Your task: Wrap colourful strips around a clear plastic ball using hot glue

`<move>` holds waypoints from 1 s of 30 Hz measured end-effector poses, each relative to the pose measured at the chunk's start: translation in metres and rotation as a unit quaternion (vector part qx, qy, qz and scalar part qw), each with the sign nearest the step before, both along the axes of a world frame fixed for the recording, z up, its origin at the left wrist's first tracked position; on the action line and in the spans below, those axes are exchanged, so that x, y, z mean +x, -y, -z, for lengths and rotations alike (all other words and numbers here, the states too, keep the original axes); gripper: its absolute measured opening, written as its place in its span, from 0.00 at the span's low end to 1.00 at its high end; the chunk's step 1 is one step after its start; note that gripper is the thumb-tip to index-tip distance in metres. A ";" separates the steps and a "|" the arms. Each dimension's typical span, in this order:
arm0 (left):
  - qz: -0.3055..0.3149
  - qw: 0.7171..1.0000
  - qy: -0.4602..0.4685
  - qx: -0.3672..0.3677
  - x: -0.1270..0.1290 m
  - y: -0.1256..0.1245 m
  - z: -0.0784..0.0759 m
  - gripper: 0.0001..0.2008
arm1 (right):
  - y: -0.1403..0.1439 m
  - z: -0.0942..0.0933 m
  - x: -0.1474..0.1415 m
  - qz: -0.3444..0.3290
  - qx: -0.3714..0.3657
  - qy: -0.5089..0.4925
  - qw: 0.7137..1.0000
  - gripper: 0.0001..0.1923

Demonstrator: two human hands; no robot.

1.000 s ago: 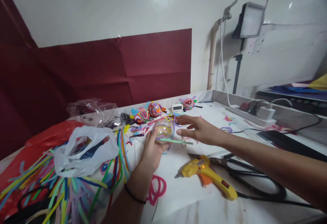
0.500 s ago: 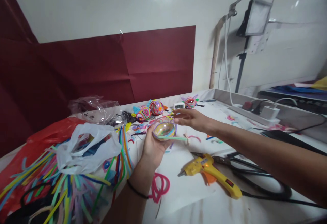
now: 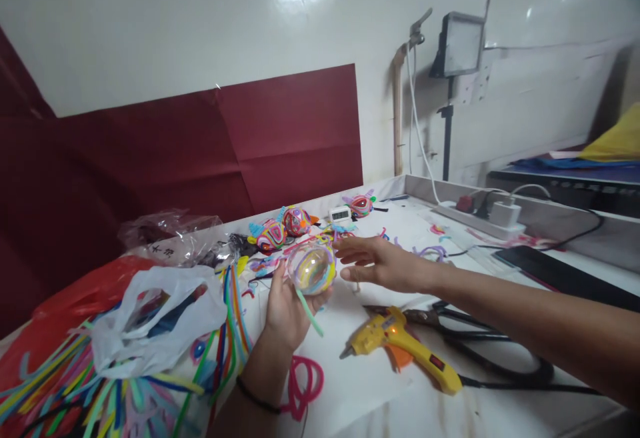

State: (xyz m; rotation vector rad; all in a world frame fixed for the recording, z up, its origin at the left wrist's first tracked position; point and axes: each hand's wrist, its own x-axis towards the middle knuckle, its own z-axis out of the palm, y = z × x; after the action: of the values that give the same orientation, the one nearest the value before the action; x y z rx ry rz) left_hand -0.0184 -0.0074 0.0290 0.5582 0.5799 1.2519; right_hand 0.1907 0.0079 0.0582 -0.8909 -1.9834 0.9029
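We now hold the clear ball more upright in our left hand, its fingers cupped around it from below, where half a second ago it lay tilted like a bowl; the green strip that stuck out sideways now hangs down from it. Our right hand has drawn back from the far side of the ball and hovers just beside it, fingers spread wide and holding nothing, so the wrapping looks paused. The yellow glue gun lies on the surface near us. The small clock shows digits too small to read, and the clear bag bears black characters we cannot make out.
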 end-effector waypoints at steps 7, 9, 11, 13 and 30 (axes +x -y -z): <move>0.015 0.997 -0.039 0.070 -0.006 -0.002 0.012 0.29 | 0.014 -0.003 0.002 0.018 0.052 0.055 0.997 0.29; 0.025 0.992 -0.059 0.107 -0.007 -0.003 0.015 0.31 | 0.019 -0.005 0.002 0.025 0.059 0.066 0.996 0.30; 0.041 0.984 -0.075 0.159 -0.007 -0.002 0.017 0.33 | 0.024 -0.008 0.002 0.027 0.069 0.078 0.994 0.31; 0.064 0.973 -0.090 0.204 -0.007 0.000 0.016 0.32 | 0.029 -0.010 0.001 0.027 0.083 0.088 0.992 0.31; 0.095 0.940 -0.171 0.279 0.000 0.007 0.010 0.43 | 0.040 -0.007 0.000 0.024 0.126 0.096 0.987 0.31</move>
State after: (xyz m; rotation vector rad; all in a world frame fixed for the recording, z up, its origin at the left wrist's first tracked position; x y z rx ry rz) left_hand -0.0183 -0.0147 0.0188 1.2976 0.4371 1.1364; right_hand 0.1905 -0.0319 0.0647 -0.9020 -2.1715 0.5378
